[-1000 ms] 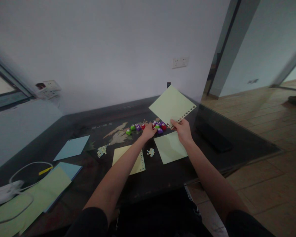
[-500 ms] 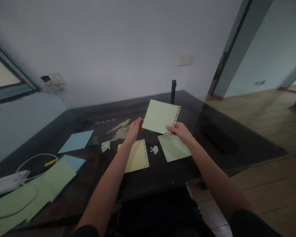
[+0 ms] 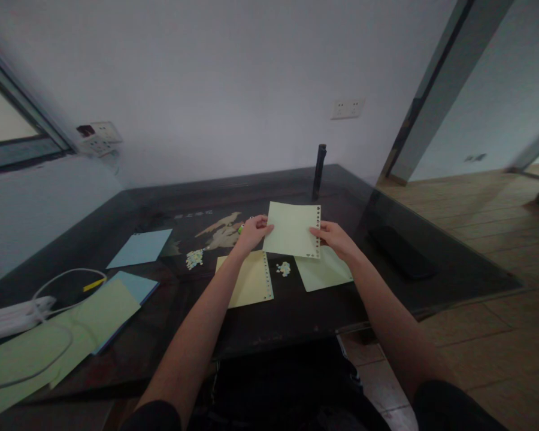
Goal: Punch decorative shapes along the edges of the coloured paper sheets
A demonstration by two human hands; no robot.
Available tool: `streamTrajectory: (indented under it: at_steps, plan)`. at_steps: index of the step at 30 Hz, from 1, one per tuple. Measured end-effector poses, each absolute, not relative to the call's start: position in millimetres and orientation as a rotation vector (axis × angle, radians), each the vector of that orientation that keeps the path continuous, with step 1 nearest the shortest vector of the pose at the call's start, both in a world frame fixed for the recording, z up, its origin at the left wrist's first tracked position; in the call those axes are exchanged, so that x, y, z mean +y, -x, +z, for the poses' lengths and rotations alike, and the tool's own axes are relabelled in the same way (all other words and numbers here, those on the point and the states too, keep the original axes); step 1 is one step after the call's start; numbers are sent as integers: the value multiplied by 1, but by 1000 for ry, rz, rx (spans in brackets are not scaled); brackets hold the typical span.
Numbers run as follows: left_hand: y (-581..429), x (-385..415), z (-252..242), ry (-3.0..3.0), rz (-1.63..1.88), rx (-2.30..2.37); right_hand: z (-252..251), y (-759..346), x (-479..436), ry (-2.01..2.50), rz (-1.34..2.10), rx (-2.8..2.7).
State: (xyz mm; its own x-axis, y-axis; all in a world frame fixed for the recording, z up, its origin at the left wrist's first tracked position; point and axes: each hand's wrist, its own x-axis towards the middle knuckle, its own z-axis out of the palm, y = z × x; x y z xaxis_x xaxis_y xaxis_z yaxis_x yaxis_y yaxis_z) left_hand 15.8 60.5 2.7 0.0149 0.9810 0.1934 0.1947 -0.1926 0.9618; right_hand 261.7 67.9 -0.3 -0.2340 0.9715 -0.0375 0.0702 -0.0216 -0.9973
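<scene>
A pale green sheet of paper (image 3: 291,230) is held up over the table, with punched holes along its right edge and a few at its lower right corner. My left hand (image 3: 254,230) pinches its left edge, thumb on the face. At the right edge, my right hand (image 3: 335,236) grips it by the holes. A small bright green object (image 3: 241,228) shows partly behind my left hand; its kind is unclear. Below lie a yellow sheet (image 3: 249,281) with a punched right edge and another pale green sheet (image 3: 326,272). Small paper punchings (image 3: 283,269) are heaped between them.
More paper bits (image 3: 194,258) lie on the dark table (image 3: 184,323). Blue paper (image 3: 141,248), long green sheets (image 3: 85,317) and a white power strip (image 3: 13,322) with its cable are on the left. A black upright object (image 3: 318,172) stands at the back; a dark case (image 3: 402,252) lies right.
The held sheet has come down slightly and levelled out from its tilt. My left thumb now shows on its front, and my right hand has moved up along the punched edge.
</scene>
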Motion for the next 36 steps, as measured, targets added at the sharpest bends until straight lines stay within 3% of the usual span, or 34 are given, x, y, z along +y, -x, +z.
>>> streamTrajectory:
  at_steps: [7,16,26,36]
  plan:
    - [-33,53,6,-1520,1073,1262,3,-275,71,1211,1191,-1372]
    - [-55,44,-1,-1603,1153,1354,9,-300,75,1373,1129,-1500]
    - [-80,20,-9,-1863,732,1594,8,-331,77,1639,1091,-1877]
    - [-88,15,-15,-2029,500,1716,-4,-332,83,1804,992,-1882]
